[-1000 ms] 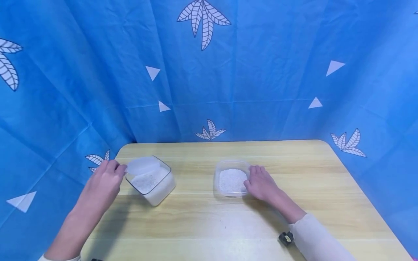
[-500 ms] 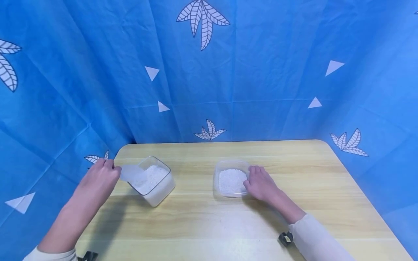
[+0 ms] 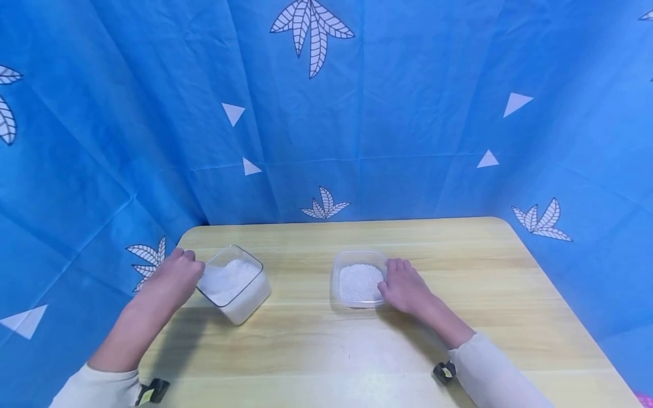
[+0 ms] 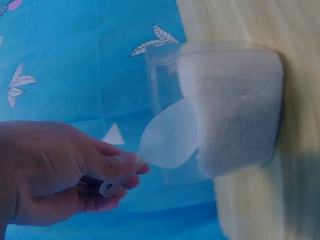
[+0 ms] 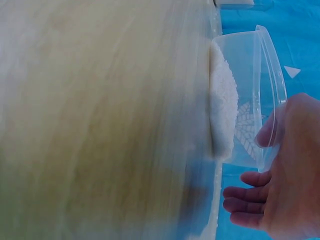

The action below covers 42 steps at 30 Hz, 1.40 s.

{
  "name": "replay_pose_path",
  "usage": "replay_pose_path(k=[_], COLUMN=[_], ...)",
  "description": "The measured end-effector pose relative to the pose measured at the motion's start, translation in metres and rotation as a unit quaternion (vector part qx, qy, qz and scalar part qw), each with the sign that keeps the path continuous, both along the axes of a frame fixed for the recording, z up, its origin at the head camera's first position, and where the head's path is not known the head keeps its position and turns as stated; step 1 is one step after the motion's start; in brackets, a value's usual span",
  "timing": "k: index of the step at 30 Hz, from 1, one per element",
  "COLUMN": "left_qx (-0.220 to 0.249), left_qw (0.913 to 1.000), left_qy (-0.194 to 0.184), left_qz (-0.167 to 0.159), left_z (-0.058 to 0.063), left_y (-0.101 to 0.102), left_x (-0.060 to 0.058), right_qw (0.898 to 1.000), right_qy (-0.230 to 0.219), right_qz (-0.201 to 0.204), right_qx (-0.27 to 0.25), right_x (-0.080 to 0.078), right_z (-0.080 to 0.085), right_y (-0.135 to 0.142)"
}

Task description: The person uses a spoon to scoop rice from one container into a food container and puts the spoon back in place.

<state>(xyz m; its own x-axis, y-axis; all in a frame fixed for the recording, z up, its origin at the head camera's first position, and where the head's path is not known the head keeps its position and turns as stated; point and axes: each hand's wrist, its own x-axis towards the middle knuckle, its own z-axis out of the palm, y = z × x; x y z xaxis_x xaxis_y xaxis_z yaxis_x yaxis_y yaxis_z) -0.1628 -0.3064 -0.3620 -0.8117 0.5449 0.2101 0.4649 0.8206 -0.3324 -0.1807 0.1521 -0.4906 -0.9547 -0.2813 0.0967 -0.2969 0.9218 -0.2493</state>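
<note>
My left hand (image 3: 176,277) grips the handle of a translucent white scoop (image 4: 170,134). The scoop's blade reaches into a clear square canister (image 3: 247,300) at the left, its lower edge touching the white grains (image 4: 240,110) that fill much of it. Farther right, a shallow clear plastic tub (image 3: 359,304) sits on the table with a low heap of similar white grains (image 5: 223,100). My right hand (image 3: 405,286) holds that tub by its right rim; in the right wrist view the thumb lies over the rim, with the fingers on the outer side.
Both containers stand on a light wooden table (image 3: 306,351). A blue patterned curtain (image 3: 408,113) hangs behind it and along both sides. Dark wrist straps (image 3: 445,372) show beside the sleeves.
My left hand drew the scoop back toward the canister's left rim, then moved it forward and down into the grains. The right hand and tub stay in place; the head view shifts slightly.
</note>
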Motion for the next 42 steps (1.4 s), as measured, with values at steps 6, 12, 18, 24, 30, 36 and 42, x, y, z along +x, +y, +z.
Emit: replay_pose_path(k=[6, 12, 18, 24, 30, 36, 42], left_qx=[0.005, 0.006, 0.028, 0.051, 0.097, 0.123, 0.141], left_qw=[0.999, 0.9975, 0.9944, 0.9968, 0.995, 0.9915, 0.9866], left_qy=[-0.041, -0.057, -0.076, -0.047, 0.003, 0.041, 0.08], left_qz=[0.018, 0.041, 0.067, 0.041, 0.022, 0.009, -0.015], left_z=[-0.023, -0.035, -0.036, -0.04, -0.042, -0.042, -0.045], left_y=[0.009, 0.014, 0.014, 0.009, 0.003, 0.0, -0.003], left_x=[-0.009, -0.013, -0.015, -0.013, -0.007, 0.0, 0.009], right_qw=[1.0, 1.0, 1.0, 1.0, 1.0, 1.0, 1.0], right_qy=[0.002, -0.002, 0.002, 0.001, 0.002, -0.005, 0.0], right_qz=[0.001, -0.001, -0.001, 0.0, -0.004, -0.007, -0.007], right_qx=[0.007, 0.007, 0.009, 0.007, 0.009, 0.003, 0.002], right_x=[-0.001, -0.001, -0.002, -0.002, -0.003, -0.002, -0.002], right_z=[-0.001, -0.001, -0.002, -0.003, -0.001, 0.0, 0.0], right_y=[-0.001, -0.002, -0.002, -0.002, -0.001, 0.0, -0.001])
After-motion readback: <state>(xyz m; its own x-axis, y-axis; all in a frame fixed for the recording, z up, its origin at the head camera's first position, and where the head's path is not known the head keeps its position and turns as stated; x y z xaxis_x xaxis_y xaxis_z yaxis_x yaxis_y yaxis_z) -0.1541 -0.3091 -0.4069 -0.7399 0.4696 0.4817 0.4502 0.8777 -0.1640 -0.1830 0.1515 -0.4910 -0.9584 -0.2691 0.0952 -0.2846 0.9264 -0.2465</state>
